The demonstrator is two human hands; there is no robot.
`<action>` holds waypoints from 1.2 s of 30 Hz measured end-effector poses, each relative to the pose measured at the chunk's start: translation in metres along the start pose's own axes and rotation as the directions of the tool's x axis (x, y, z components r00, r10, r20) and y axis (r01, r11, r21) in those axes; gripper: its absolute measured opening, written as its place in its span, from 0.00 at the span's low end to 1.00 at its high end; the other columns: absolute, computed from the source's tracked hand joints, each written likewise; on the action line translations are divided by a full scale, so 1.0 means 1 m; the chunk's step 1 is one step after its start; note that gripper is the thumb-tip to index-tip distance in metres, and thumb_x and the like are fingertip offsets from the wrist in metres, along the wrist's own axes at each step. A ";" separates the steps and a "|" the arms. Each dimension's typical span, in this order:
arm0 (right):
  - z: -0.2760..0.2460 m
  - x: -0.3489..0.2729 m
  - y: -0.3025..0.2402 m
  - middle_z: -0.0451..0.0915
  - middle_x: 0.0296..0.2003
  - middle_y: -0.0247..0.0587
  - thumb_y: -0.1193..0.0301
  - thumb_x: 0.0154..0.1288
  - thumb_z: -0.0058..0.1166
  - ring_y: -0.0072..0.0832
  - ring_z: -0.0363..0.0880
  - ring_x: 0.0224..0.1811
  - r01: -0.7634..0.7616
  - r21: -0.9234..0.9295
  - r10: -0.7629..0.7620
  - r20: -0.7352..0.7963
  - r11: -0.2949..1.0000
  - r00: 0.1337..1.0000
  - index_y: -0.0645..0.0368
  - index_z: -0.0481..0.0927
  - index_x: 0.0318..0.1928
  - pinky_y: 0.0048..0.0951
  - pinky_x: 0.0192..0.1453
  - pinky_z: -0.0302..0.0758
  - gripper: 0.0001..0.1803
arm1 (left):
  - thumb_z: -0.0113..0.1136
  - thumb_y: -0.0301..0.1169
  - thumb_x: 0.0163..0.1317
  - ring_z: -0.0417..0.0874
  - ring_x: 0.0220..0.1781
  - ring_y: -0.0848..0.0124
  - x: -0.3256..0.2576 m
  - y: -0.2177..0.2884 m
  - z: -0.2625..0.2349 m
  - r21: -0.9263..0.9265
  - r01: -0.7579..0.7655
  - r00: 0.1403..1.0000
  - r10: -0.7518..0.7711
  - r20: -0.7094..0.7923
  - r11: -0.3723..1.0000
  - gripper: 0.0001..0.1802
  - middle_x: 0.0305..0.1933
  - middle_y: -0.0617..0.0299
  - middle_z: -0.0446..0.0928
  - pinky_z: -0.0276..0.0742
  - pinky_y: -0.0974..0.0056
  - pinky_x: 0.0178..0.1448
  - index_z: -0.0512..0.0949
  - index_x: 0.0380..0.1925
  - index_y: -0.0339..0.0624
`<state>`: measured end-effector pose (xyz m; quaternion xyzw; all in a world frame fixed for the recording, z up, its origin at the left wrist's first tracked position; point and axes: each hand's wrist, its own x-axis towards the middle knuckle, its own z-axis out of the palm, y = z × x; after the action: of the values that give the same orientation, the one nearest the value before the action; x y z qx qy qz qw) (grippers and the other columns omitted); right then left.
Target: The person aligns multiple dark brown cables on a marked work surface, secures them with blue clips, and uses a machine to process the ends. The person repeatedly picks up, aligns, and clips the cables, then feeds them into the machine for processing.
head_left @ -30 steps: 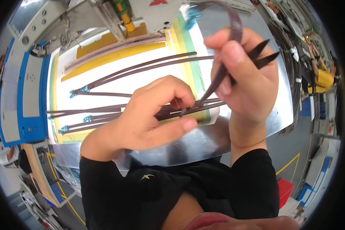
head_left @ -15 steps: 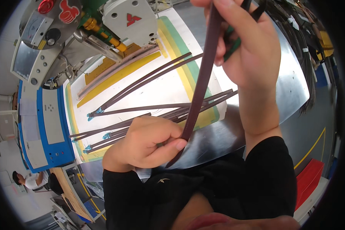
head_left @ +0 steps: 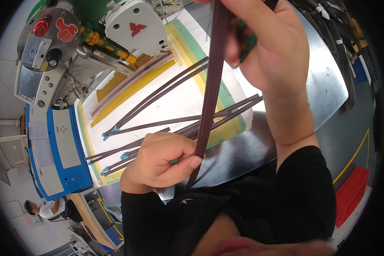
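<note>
A long dark brown strap (head_left: 209,96), with a line of stitches along it, runs nearly upright across the middle. My left hand (head_left: 160,160) pinches its lower part between thumb and finger, and the tail hangs below. Higher up, my right hand (head_left: 279,51) is closed around the strap's upper part, close to the top edge. A dark green tool (head_left: 248,46) also sits in that palm; fingers hide most of it, so its kind is unclear. Behind the hands, several similar straps (head_left: 158,94) lie on the white work surface (head_left: 149,113), with bright blue bits (head_left: 111,131) at their left ends.
A machine with a white head (head_left: 134,25) and a round dial panel (head_left: 49,38) stands far left, beside a blue cabinet (head_left: 72,158). Bundles of dark strands (head_left: 328,47) hang at right, above a red box (head_left: 352,196). Another person (head_left: 51,209) sits far left.
The held strap has turned more upright and now shows its stitched face. Both hands keep hold of it. The whole view has shifted slightly.
</note>
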<state>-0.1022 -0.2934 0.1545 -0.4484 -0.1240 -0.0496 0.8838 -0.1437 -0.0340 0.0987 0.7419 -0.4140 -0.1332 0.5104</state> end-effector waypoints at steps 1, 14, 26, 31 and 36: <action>-0.002 0.000 0.001 0.83 0.27 0.39 0.65 0.83 0.54 0.19 0.76 0.20 0.014 -0.008 -0.014 0.008 1.000 1.000 0.70 0.85 0.50 0.19 0.25 0.72 0.17 | 0.72 0.26 0.64 0.80 0.24 0.66 0.000 0.001 0.000 0.003 0.003 1.000 -0.003 0.000 1.000 0.04 0.25 0.61 0.80 0.73 0.63 0.30 0.86 0.34 0.39; -0.014 0.006 0.019 0.83 0.26 0.38 0.64 0.82 0.55 0.19 0.76 0.20 0.115 -0.060 -0.111 0.066 0.992 0.992 0.70 0.86 0.49 0.20 0.24 0.72 0.18 | 0.76 0.24 0.56 0.79 0.21 0.72 0.001 0.000 0.002 0.009 -0.007 1.000 0.007 -0.010 1.000 0.08 0.21 0.65 0.77 0.71 0.66 0.27 0.86 0.34 0.39; 0.007 -0.002 -0.007 0.81 0.24 0.35 0.63 0.79 0.58 0.17 0.75 0.19 -0.018 -0.121 0.004 -0.111 0.993 0.994 0.70 0.87 0.48 0.18 0.22 0.70 0.18 | 0.77 0.22 0.52 0.77 0.20 0.71 0.002 0.003 0.000 0.032 0.026 1.000 -0.026 0.003 0.999 0.09 0.20 0.66 0.76 0.70 0.65 0.26 0.85 0.32 0.40; -0.002 0.007 0.001 0.80 0.20 0.35 0.66 0.75 0.62 0.18 0.73 0.15 0.095 -0.024 -0.097 -0.098 0.995 0.990 0.71 0.88 0.44 0.19 0.19 0.67 0.16 | 0.77 0.21 0.51 0.78 0.20 0.70 0.001 0.002 0.002 -0.048 0.049 0.999 -0.048 0.023 0.998 0.09 0.21 0.66 0.76 0.70 0.65 0.26 0.83 0.28 0.42; 0.001 0.009 0.002 0.79 0.17 0.35 0.67 0.74 0.62 0.18 0.72 0.14 0.099 -0.034 -0.102 -0.141 0.995 0.985 0.69 0.89 0.43 0.20 0.18 0.67 0.15 | 0.77 0.23 0.52 0.79 0.20 0.70 -0.001 -0.003 0.000 -0.055 0.018 0.999 -0.016 0.041 0.998 0.10 0.24 0.64 0.80 0.71 0.66 0.26 0.82 0.26 0.41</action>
<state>-0.0937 -0.2916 0.1555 -0.4488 -0.0822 -0.1277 0.8806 -0.1427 -0.0332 0.0961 0.7280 -0.4141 -0.1641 0.5212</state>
